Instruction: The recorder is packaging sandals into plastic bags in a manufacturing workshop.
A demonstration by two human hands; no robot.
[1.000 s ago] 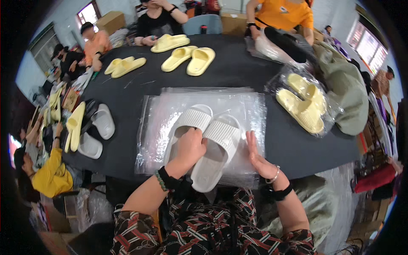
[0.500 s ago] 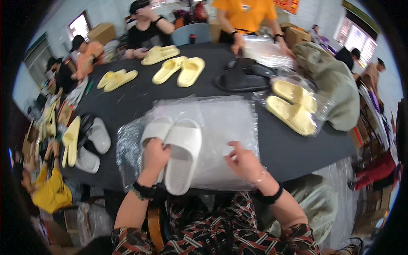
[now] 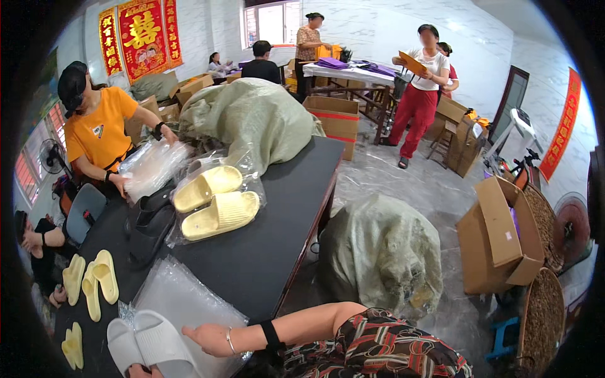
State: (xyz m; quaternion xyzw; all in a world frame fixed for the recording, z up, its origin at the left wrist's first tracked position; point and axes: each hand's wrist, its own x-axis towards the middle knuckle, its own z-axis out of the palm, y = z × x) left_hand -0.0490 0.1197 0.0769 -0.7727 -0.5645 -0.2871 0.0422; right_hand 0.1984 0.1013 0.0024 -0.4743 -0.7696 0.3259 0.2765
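A pair of pale grey-white slide slippers (image 3: 151, 337) lies side by side at the lower left, on a stack of clear plastic bags (image 3: 183, 296). My left hand (image 3: 144, 372) shows only in part at the bottom edge, its fingers closed on the slippers. Just right of them, my right hand (image 3: 211, 338) hovers over or rests on the bags, fingers reaching toward the slippers with nothing visible in them. A bracelet and a black band circle that wrist. Farther along the dark table (image 3: 271, 214) sit bagged yellow slides (image 3: 220, 214) and black slippers (image 3: 150, 227).
Loose yellow slides (image 3: 104, 275) lie at the table's left. A person in orange (image 3: 101, 129) handles clear bags across the table. Large greenish sacks (image 3: 381, 252) stand beside and behind it. An open carton (image 3: 498, 233) is on the floor at right; other people work farther back.
My view has swung to the right, bringing in the floor, cartons and people there. The white slippers and my hands now appear at the lower left. My left hand stays at the slippers.
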